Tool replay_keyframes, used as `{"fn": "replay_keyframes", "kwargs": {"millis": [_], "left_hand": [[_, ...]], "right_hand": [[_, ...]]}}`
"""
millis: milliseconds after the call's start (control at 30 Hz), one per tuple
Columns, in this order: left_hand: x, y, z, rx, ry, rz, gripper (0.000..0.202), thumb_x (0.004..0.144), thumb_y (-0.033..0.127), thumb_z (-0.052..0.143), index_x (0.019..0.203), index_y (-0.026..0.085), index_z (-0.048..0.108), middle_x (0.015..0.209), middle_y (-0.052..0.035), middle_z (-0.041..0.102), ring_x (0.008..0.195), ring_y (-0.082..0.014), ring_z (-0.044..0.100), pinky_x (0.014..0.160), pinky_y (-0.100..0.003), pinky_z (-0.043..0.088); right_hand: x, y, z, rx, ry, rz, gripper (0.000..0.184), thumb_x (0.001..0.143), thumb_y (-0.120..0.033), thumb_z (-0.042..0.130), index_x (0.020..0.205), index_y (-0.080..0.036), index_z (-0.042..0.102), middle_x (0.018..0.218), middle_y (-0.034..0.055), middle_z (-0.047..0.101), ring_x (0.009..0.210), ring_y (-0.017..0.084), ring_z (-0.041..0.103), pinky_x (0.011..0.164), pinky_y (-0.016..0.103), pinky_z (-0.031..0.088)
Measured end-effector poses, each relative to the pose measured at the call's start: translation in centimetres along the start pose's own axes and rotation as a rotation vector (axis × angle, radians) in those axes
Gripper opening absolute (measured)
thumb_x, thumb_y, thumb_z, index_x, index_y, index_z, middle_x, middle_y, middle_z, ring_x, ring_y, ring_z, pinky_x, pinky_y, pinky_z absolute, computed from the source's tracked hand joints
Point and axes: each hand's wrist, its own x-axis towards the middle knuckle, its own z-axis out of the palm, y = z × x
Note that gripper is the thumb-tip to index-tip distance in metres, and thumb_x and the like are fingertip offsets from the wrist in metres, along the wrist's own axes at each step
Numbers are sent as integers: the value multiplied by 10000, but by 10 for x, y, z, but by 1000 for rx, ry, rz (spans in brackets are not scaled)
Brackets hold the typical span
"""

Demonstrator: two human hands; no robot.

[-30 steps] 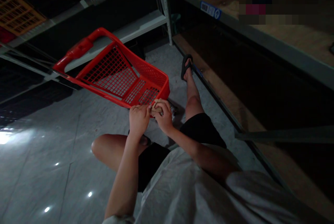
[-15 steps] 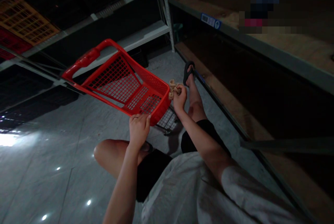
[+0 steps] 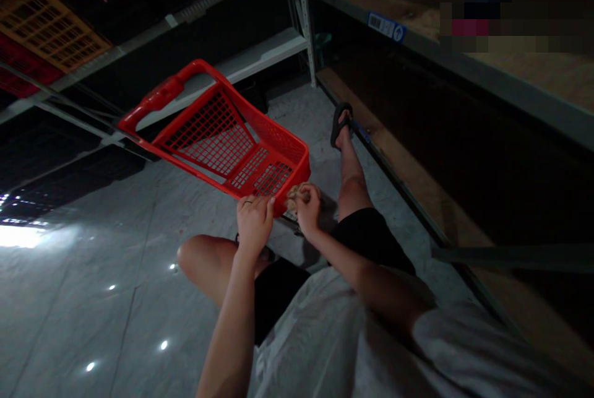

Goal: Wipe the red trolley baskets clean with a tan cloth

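A red plastic shopping cart [image 3: 253, 114] with a grid-walled basket stands on the floor in front of me, its handle at the far left. My left hand [image 3: 254, 218] is closed over the basket's near rim, thumb along the edge. In my right hand [image 3: 308, 207] is a crumpled tan cloth [image 3: 294, 197], pressed against the outside of the basket's near end. The fingers are wrapped round the cloth and hide part of it. Below the basket, the cart's lower frame is mostly hidden by my hands.
White metal shelving [image 3: 278, 54] stands behind the cart, with a yellow crate [image 3: 55, 23] and a red crate [image 3: 21, 64] at left. Wooden shelves [image 3: 413, 194] run along my right. My bent knees flank the cart's near end. The grey floor [image 3: 116, 324] reflects lights.
My right hand has moved the cloth toward me and left, from the basket's right corner down along its near end. My left hand stays on the rim. The view has shifted slightly.
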Motion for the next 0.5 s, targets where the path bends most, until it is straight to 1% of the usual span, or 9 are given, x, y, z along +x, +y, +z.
{"fn": "replay_keyframes", "kwargs": {"millis": [100,133,200,233,267,300,367,433,500], "left_hand": [[-2,2,2,-2,19,3,452,1093,351,366,956,192,766,931,-63,799,884,-248,665,983,-405,413],[-2,2,2,-3,21,4,445,1092,348,370,956,194,765,934,-63,799,884,-247,665,983,-405,414],[-2,4,3,-4,22,3,426,1089,337,380,960,195,760,938,-63,799,886,-247,667,975,-409,417],[-1,4,3,-3,21,1,418,1088,333,385,957,195,757,936,-64,798,883,-247,668,969,-411,419],[0,6,3,0,20,-1,410,1086,330,391,952,194,754,935,-66,797,880,-248,667,963,-413,421],[1,8,3,6,18,-4,406,1084,329,394,944,192,750,932,-69,796,875,-249,667,957,-415,423],[5,13,4,26,12,-16,406,1083,327,391,935,189,743,920,-78,791,868,-253,665,952,-420,427],[10,21,6,51,8,-35,411,1084,319,376,941,188,738,917,-90,786,879,-261,668,951,-428,431],[16,31,9,74,-3,-58,424,1084,313,356,952,182,737,919,-106,781,900,-273,675,951,-441,436]], "right_hand": [[79,10,-3,-34,180,55,213,725,-102,489,891,-231,522,1007,38,574,1018,189,557,1030,387,467],[99,11,-3,-43,203,69,244,710,-89,478,907,-226,521,1031,45,574,1033,187,552,1040,386,459],[117,11,-3,-56,166,102,280,700,-75,468,931,-221,528,1062,55,581,1059,184,546,1051,380,454],[113,10,-2,-59,133,115,288,703,-71,462,939,-220,534,1075,61,583,1066,183,546,1055,380,453],[101,10,-2,-61,104,129,288,708,-70,459,940,-220,539,1081,66,583,1067,184,547,1058,383,453],[83,10,-1,-62,83,142,283,713,-72,460,938,-220,546,1084,71,584,1063,187,551,1057,390,456],[33,11,0,-57,48,172,264,709,-79,474,916,-222,556,1055,74,588,1024,198,570,1026,406,480],[-14,15,1,-34,-23,207,224,697,-90,506,867,-229,554,946,47,601,922,199,599,915,396,530],[-40,18,1,1,-80,230,177,701,-105,515,811,-244,518,796,0,582,772,182,595,774,358,552]]}}
